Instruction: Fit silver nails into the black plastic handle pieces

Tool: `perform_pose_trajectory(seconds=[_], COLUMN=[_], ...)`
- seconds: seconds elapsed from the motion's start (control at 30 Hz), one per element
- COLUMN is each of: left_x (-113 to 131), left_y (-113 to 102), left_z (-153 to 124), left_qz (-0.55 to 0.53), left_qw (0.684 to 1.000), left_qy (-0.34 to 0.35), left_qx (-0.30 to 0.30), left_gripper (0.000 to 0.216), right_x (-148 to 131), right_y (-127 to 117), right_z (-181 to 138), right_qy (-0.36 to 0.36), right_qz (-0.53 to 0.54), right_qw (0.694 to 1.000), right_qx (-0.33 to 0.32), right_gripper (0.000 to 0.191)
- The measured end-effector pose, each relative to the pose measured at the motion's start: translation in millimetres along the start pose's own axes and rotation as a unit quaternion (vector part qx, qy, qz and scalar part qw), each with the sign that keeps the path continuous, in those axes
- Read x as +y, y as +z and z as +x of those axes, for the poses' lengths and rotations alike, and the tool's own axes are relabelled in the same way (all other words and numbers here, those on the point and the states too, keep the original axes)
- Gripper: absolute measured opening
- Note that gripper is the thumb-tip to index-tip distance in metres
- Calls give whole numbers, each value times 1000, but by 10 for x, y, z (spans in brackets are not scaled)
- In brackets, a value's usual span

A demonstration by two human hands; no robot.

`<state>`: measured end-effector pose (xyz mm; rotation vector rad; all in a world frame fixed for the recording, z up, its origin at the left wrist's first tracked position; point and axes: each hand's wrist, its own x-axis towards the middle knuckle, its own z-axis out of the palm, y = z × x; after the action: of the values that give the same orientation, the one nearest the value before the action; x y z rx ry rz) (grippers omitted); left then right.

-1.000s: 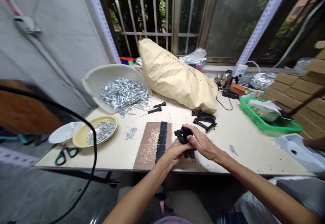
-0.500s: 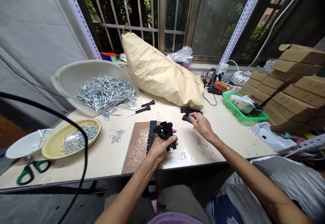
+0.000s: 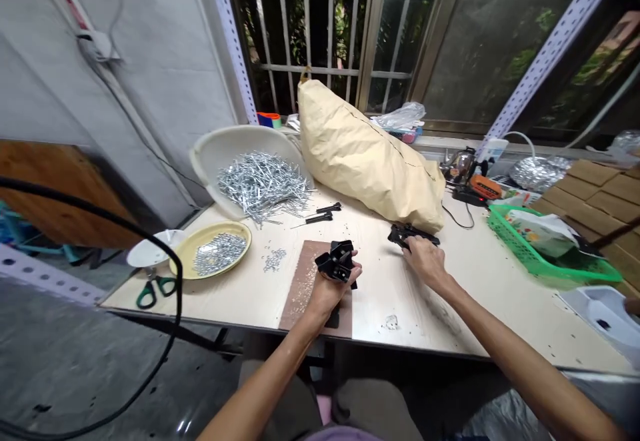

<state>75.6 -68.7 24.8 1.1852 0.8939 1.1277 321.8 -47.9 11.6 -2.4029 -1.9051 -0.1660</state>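
A cluster of black plastic parts (image 3: 336, 261) is bunched in my left hand (image 3: 327, 291), its fingers wrapped round them above the brown board (image 3: 293, 307). More black parts lie along the board, mostly hidden by this hand. My right hand (image 3: 426, 261) is at the pile of black parts (image 3: 400, 233) by the foot of the paper sack, its fingertips closed on one of them. Beyond my left hand, two or three slim black pieces with thin metal rods (image 3: 323, 217) lie on the table.
A white scoop-shaped basin (image 3: 205, 154) holds many metal pins. In front are a yellow dish (image 3: 245, 229) of small metal bits and green-handled scissors (image 3: 146, 296). A large paper sack (image 3: 365, 154) lies at the back. Rightward stand a green basket (image 3: 520, 247) and cardboard boxes (image 3: 583, 194).
My view has swung left, so the table things sit further right. My right hand stays at the black pile; my left hand still holds the bunch, now hiding more of the row on the board.
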Motion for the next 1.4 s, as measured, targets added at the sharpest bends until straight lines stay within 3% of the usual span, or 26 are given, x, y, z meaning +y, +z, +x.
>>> perform_pose_trajectory(seconds=[0.1,0.2,0.3,0.37,0.5,0.57,0.7,0.83,0.93,1.07,1.23,1.3,1.4], left_x=[47,33,-10,-41,-94,-117,-177,-233,-232,-213,-228,-236,-278], left_y=[-42,-87,-233,-399,-799,-974,-1190,-1249,-1246,-1234,-1257,-1294,-1366], left_z=[10,54,97,119,214,307,531,720,838,958,1007,1023,1061], left_qz=[-11,-26,-88,-133,-154,-153,-157,-88,-29,6,-46,-65,-96], left_qw=[999,999,996,990,979,971,958,968,975,976,972,969,959], left_qy=[4,-8,-12,-12,-33,-46,-49,-27,-12,-1,-3,-4,-15], left_qx=[34,42,31,41,132,180,234,234,220,218,230,238,265], left_gripper=[40,40,42,44,39,34,35,32,26,20,26,28,32], right_x=[-294,-710,-1104,-1312,-1619,-1743,-1951,-2037,-1946,-1588,-1189,-1247,-1632], right_y=[-99,-150,-183,-201,-163,-96,90,323,523,726,690,590,422], right_z=[-147,-293,-355,-316,27,343,1088,1548,1569,1352,1202,1272,1480], right_qy=[-48,-148,-237,-277,-352,-356,-353,-370,-368,-369,-363,-358,-342], right_qz=[128,285,395,416,420,402,197,38,40,73,92,121,137], right_qw=[987,942,885,865,834,842,914,928,929,926,927,926,929], right_qx=[82,94,71,43,-65,-52,45,-1,-15,32,11,6,13], right_gripper=[25,24,22,24,27,31,33,41,37,34,37,37,35])
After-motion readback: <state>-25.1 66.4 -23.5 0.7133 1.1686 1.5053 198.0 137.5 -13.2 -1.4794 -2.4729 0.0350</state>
